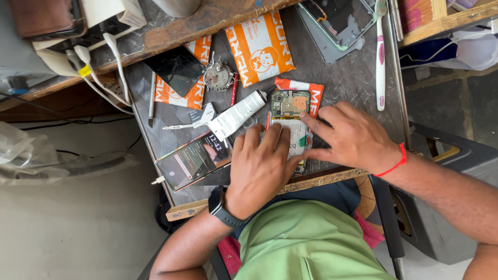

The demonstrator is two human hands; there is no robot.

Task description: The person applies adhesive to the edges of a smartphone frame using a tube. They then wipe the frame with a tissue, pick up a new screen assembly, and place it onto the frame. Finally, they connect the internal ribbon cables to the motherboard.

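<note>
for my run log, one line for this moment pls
left hand: pressing opened phone | right hand: steadying its edge | nearby: white tube, lit phone

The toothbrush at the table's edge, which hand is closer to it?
Right. The right hand lies just below and left of the toothbrush; the left hand sits farther left, on the opened phone.

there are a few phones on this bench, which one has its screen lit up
The phone lying at the near left edge, beside the left hand. Its screen glows, while the opened phone under both hands shows bare circuit board and battery, and the back shell is empty.
</note>
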